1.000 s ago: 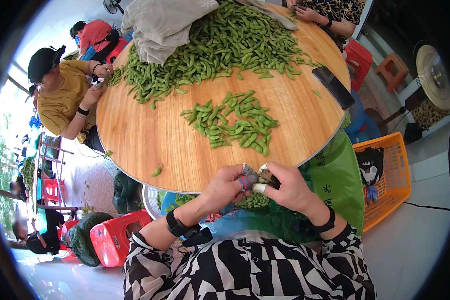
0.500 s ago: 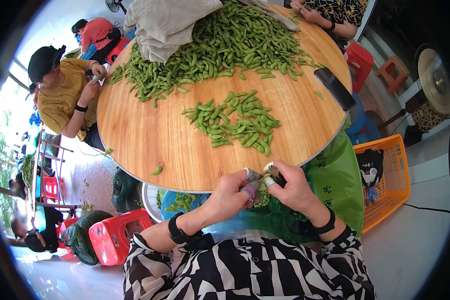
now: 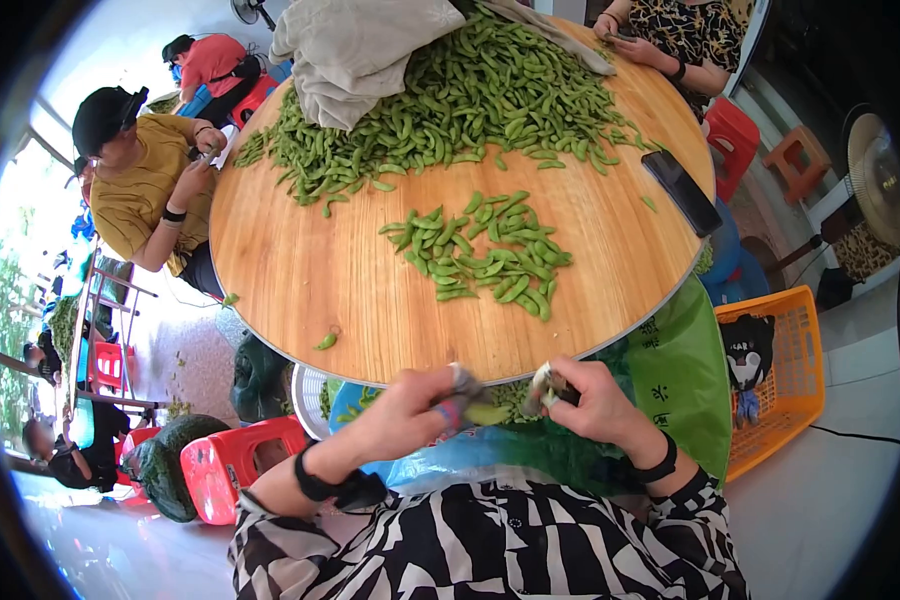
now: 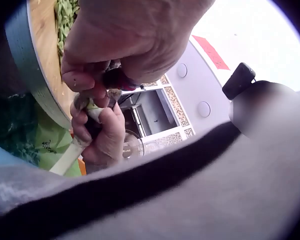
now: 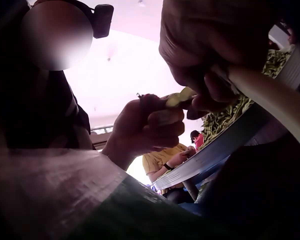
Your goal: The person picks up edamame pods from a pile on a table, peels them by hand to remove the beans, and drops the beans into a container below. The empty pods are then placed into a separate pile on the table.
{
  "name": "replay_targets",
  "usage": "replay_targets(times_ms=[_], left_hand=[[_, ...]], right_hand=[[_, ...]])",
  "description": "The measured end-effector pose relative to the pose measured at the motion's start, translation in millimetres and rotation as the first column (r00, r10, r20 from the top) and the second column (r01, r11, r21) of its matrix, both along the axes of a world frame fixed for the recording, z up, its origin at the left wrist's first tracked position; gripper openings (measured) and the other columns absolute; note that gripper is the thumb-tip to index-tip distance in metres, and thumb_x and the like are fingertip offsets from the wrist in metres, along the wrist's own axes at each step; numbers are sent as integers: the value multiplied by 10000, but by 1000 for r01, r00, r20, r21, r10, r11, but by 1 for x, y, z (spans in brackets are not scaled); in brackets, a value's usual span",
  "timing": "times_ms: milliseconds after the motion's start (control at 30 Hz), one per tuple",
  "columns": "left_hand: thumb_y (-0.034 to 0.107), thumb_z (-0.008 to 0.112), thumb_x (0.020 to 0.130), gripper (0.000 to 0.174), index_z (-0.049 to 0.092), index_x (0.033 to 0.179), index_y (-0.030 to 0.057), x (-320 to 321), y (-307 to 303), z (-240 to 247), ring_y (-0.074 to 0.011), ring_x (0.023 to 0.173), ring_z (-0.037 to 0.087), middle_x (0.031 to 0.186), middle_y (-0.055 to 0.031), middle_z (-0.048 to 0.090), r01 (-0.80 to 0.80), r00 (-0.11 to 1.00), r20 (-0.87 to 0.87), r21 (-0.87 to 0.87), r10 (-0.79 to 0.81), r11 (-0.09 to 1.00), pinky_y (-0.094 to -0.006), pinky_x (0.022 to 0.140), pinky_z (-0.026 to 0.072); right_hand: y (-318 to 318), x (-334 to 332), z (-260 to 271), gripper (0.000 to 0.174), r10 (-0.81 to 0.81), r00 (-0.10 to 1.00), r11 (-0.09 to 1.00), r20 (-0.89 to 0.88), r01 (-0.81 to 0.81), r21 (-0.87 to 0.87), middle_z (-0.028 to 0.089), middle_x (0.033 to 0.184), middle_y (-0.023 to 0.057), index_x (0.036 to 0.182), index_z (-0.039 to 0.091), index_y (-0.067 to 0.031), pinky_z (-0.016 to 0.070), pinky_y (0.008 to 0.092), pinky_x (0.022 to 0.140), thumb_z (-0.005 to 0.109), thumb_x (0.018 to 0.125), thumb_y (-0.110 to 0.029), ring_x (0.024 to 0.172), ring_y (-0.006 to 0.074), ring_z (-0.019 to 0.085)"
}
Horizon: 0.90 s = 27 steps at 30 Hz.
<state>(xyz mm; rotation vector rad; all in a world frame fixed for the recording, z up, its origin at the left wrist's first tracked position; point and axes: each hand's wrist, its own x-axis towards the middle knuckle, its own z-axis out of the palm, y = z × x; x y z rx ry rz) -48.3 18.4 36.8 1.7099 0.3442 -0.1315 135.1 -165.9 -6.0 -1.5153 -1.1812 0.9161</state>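
Note:
Below the table's near edge, my left hand [image 3: 420, 405] pinches a green pod [image 3: 485, 413], its fingertips wrapped in grey cloth. To its right, my right hand [image 3: 595, 400] has curled fingers with pale coverings and something dark among them; whether it grips a thing is unclear. The right wrist view shows the pod [image 5: 180, 97] at the left hand's fingertips [image 5: 162, 117], close to the right hand [image 5: 212, 50]. In the left wrist view the left hand [image 4: 130, 42] is above the right hand [image 4: 105, 135]; their fingers overlap. A small group of pods [image 3: 520, 265] lies on the table [image 3: 300, 280].
A large pod heap [image 3: 470, 110] lies partly under a grey cloth [image 3: 355, 60]. A phone [image 3: 682, 192] rests near the right edge. Green bags [image 3: 685, 370], an orange crate [image 3: 780, 420] and a red stool [image 3: 230, 465] stand around. Other people sit at the table.
My hands were together and have moved apart, the left one leftward with the pod now showing at its fingertips. The head view has shifted slightly.

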Motion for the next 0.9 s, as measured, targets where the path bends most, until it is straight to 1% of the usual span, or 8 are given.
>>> replay_targets(times_ms=[100,233,367,500,633,733,833,900], left_hand=[[99,571,803,163,584,924,-9,-32,32,18,-338,665,618,702,-207,596,311,950,-172,555,-259,772,-402,636,492],[163,587,811,176,579,846,-9,-47,42,35,-398,714,607,733,-213,606,669,707,-693,592,-140,449,-457,633,481],[208,595,835,204,581,754,22,-4,61,26,-383,705,588,732,-192,597,108,990,-140,751,-2,652,-451,634,454],[216,610,833,239,562,766,-8,57,93,-23,-384,737,593,752,-203,611,-286,942,184,874,279,392,-449,647,456],[179,629,813,217,555,787,-22,78,108,-43,-387,730,597,737,-183,621,-357,908,251,883,336,306,-460,660,457],[141,648,792,199,545,836,-23,78,110,-46,-374,739,603,768,-180,627,-323,929,172,809,327,491,-458,672,462],[95,669,762,226,546,908,-25,67,93,-46,-382,751,607,825,-204,629,-395,916,362,893,176,218,-420,671,477],[53,673,773,231,551,955,-21,60,90,-42,-291,730,637,883,-159,654,-388,913,235,758,334,525,-361,628,485]], right_hand=[[-4,3,9,228,183,979,983,90,-184,4,557,687,89,944,568,-10,407,282,536,564,718,14,580,144,511],[-2,2,-4,172,141,974,989,179,-146,15,598,800,112,984,565,-2,454,302,581,606,835,-80,633,155,580],[5,-3,-1,194,31,984,999,-175,-34,-11,613,824,86,1035,524,33,491,263,643,544,919,-120,694,139,630],[5,-4,-7,235,41,988,999,-149,-43,-13,604,808,77,1074,516,29,487,259,634,539,928,-153,694,132,626],[-3,-1,6,279,-46,971,987,-233,8,-161,587,799,61,1158,483,15,427,229,558,452,928,-140,594,88,525],[-2,-2,5,315,-71,927,988,-370,13,-156,578,790,56,1192,467,5,377,215,514,403,908,-117,542,69,443],[3,-3,7,340,-63,908,995,-415,26,-94,572,775,56,1219,460,-2,359,207,498,383,911,-121,520,65,413],[9,-2,10,347,-71,899,995,-432,34,-92,570,769,57,1237,456,-5,363,204,497,384,926,-139,517,67,419]])
